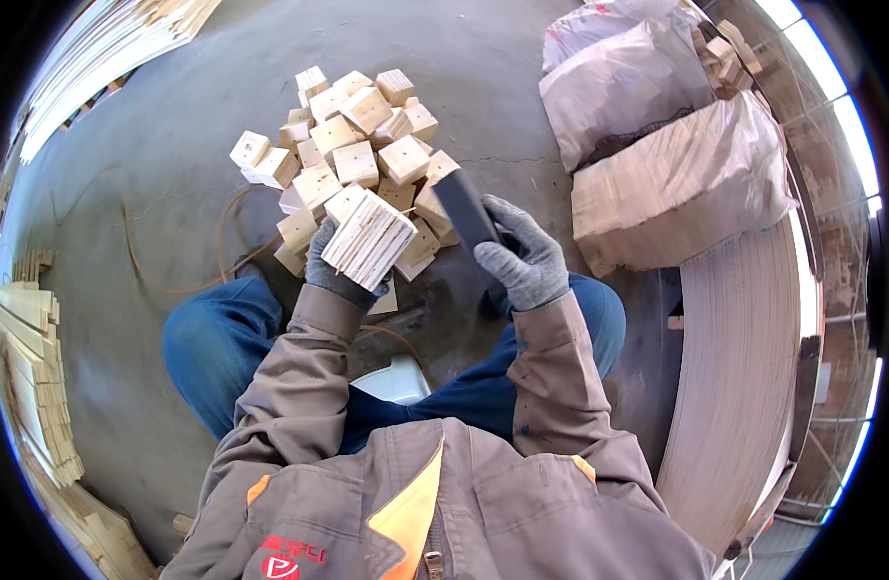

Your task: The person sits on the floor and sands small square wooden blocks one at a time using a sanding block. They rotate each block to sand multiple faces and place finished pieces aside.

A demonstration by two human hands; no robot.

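My left hand [335, 274], in a grey glove, holds a square block of layered plywood [369, 239] with its striped edge face turned up. My right hand [524, 256], also gloved in grey, grips a dark flat sanding block [466, 209] that points up and left, close beside the wood block. Just beyond both hands a heap of similar pale wooden blocks [353, 145] lies on the concrete floor. My knees in blue jeans show below the hands.
Large plastic sacks of wood pieces [676, 184] stand at the right, with a curved stack of thin boards [744, 387] below them. Stacked wooden strips [29, 377] line the left edge and the top left corner. An orange cord [174, 280] loops across the floor.
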